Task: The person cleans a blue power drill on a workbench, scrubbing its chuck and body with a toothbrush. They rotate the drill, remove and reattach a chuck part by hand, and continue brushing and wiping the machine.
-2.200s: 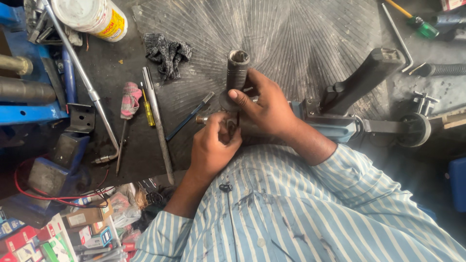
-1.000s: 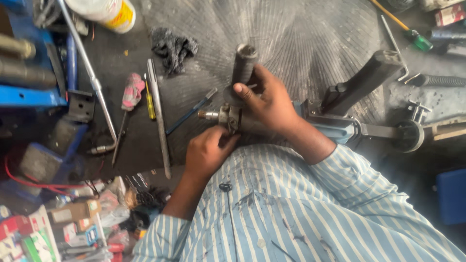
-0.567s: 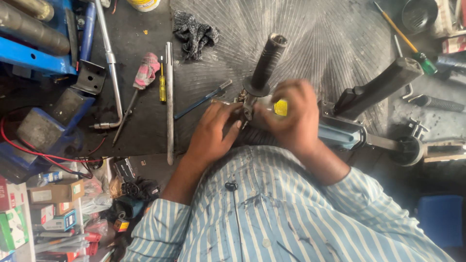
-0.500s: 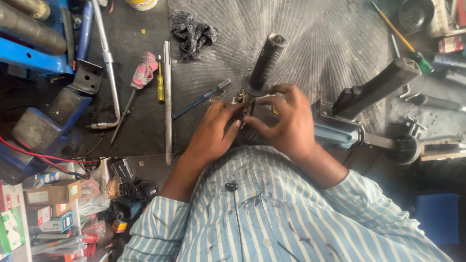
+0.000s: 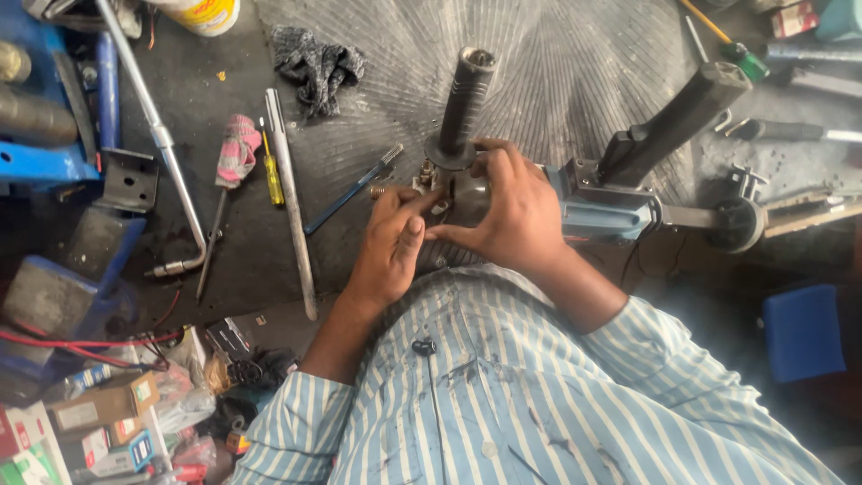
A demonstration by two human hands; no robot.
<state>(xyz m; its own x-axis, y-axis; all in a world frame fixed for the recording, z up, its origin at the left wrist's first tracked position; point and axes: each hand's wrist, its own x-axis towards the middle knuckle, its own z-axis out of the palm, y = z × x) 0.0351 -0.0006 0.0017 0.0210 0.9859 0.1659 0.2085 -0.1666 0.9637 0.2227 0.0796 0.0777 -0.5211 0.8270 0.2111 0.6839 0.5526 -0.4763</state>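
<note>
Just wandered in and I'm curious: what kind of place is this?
Most likely a mechanic's repair workshop. Hand tools such as a yellow screwdriver and a long L-shaped wrench lie on a grimy, scratched workbench, and both hands work on a greasy metal mechanical assembly.

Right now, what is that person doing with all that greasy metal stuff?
A person in a striped shirt is working on a dark metal part with a black ribbed shaft sticking up from it. The right hand wraps around the part and steadies it, while the left hand presses its fingertips on small fittings at its side. Neither hand holds a tool. A blue-handled tool, a long metal bar and a dark rag lie close by on the grimy bench.
</note>
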